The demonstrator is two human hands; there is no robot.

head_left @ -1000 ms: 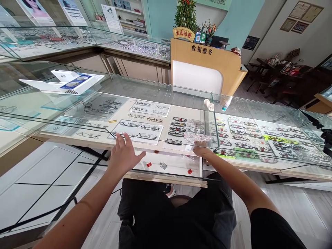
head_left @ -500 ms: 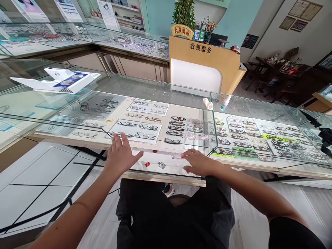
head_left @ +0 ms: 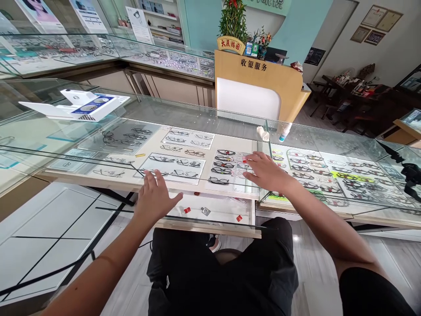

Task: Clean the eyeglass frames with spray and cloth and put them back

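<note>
My left hand point(head_left: 154, 195) lies flat with fingers spread and thumb out, at the front edge of the glass counter top point(head_left: 210, 179). It holds nothing. My right hand point(head_left: 267, 172) reaches over the display at the right of the middle section. Its fingertips are bent down beside a small red piece point(head_left: 244, 160); what else they hold is hidden among the eyeglasses below. Several dark-framed eyeglasses point(head_left: 223, 164) stand in a column just left of that hand. Below the counter front, an open drawer point(head_left: 217, 219) contains red pieces point(head_left: 239, 217) and a small grey tag point(head_left: 205, 211).
Several eyeglasses point(head_left: 184, 161) lie on white cards under the glass. A folded white and blue box point(head_left: 95, 105) stands on the counter at left. A crumpled white item point(head_left: 263, 133) and a small bottle point(head_left: 284, 131) stand at the far edge. A wooden cashier desk point(head_left: 259, 66) is beyond.
My right hand has moved up and away from the open drawer to the display, and the red at its fingertips moved along. My left hand has stayed in place.
</note>
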